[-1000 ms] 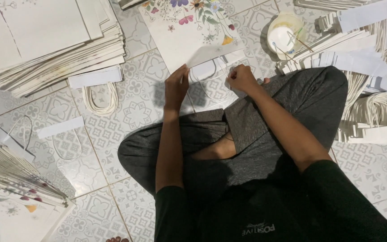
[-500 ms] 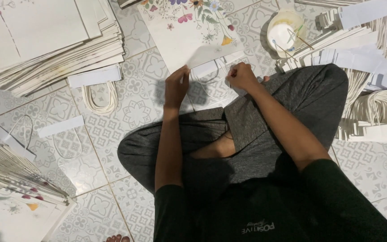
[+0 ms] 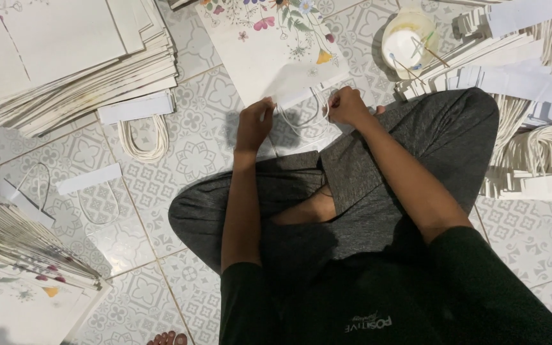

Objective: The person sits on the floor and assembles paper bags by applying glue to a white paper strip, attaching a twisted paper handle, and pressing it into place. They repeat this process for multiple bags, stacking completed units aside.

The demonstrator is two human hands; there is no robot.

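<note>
1. Patterned tile floor [image 3: 180,160] carries everything.
2. Floral paper bag [image 3: 269,57] lies just beyond both hands.
3. Bag stack [image 3: 78,57] far left of the left hand [image 3: 253,124].
4. Glue cup [image 3: 407,41] beyond the right hand [image 3: 347,105].

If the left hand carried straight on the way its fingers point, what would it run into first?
The left hand points up the frame, fingertips already at the near edge of the flat floral paper bag and its white handle strip. It would likely slide onto that bag first; whether it already touches is hard to tell.
</note>
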